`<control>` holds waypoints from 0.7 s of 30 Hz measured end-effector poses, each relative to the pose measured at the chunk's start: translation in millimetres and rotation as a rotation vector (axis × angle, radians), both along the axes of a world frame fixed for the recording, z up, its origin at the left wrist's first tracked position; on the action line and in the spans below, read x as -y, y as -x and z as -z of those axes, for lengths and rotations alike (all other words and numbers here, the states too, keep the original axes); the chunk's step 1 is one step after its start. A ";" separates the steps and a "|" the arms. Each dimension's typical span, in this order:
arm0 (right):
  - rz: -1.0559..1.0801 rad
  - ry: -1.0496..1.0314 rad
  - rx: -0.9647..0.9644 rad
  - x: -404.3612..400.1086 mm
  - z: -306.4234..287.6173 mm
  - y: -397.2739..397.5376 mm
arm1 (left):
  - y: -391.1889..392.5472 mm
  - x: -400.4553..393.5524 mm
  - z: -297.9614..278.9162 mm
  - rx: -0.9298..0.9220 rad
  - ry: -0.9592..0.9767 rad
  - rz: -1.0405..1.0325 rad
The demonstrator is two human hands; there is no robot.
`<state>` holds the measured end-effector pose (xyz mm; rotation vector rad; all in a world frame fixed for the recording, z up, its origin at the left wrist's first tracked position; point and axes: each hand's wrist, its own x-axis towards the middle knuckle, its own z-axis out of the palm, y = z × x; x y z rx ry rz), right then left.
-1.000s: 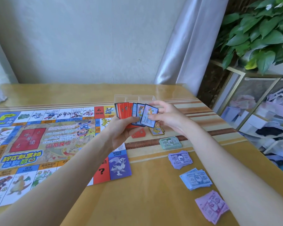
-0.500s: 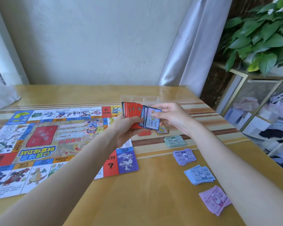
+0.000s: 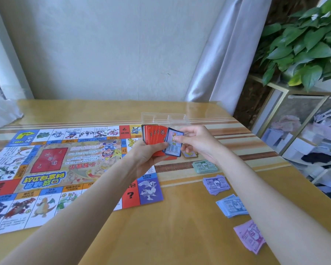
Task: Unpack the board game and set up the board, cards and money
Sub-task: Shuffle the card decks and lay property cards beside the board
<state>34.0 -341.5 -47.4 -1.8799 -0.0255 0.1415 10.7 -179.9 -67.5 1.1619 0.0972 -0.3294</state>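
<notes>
Centre frame: left hand [image 3: 145, 159] gripped a fan of red cards [image 3: 154, 137], tighter than a second before. Right hand [image 3: 197, 143] fingers pinched the blue card [image 3: 173, 142], now overlapping the fan's right edge. Board [image 3: 65, 165] lay flat at left; four money stacks [image 3: 216, 183] sat lower right on the surface [image 3: 180, 226], unmoved.

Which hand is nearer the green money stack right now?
Right. The right hand, pinching a blue card, is just above and beside the green money stack. The left hand, holding the red cards, sits farther off toward the board.
</notes>
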 end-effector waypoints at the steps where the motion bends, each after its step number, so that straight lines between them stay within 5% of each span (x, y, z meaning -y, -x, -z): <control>1: -0.006 -0.031 -0.010 -1.0 0.5 0.7 | -1.4 -1.1 1.6 -0.001 -0.010 -0.012; 8: -0.026 0.055 0.020 5.2 -8.4 4.1 | -4.2 -10.1 5.4 0.010 -0.052 -0.045; 14: -0.252 0.531 -0.199 17.3 -6.7 20.4 | 2.8 -20.7 10.2 -0.061 -0.032 -0.057; 21: -0.211 0.729 -0.045 2.8 15.9 24.9 | 14.5 -9.0 15.3 -0.063 -0.060 -0.021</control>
